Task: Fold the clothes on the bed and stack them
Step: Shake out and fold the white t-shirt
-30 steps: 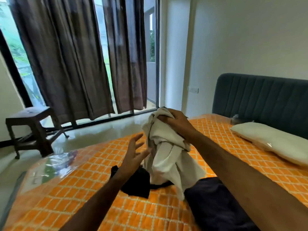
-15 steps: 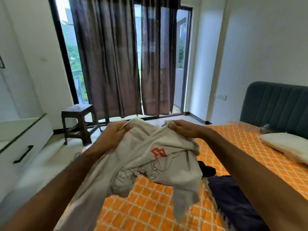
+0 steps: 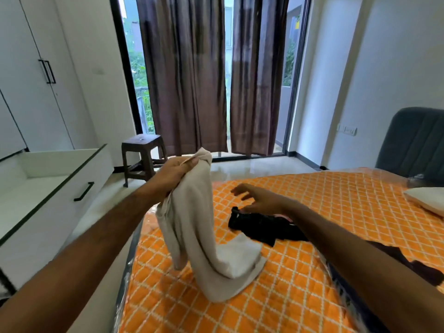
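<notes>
L hand [image 3: 174, 170] gripping 1 white garment [image 3: 192, 212], R hand [image 3: 260, 200] spread, 2 dark garments [image 3: 259, 228]

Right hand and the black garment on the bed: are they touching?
Cannot tell. In the head view the right hand, fingers spread, overlaps the black garment's far edge, but from this angle a hover and a touch look alike. The left hand grips the white garment.

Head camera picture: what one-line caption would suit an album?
Left hand lifts a white shirt above the orange bed; right hand open.
</notes>
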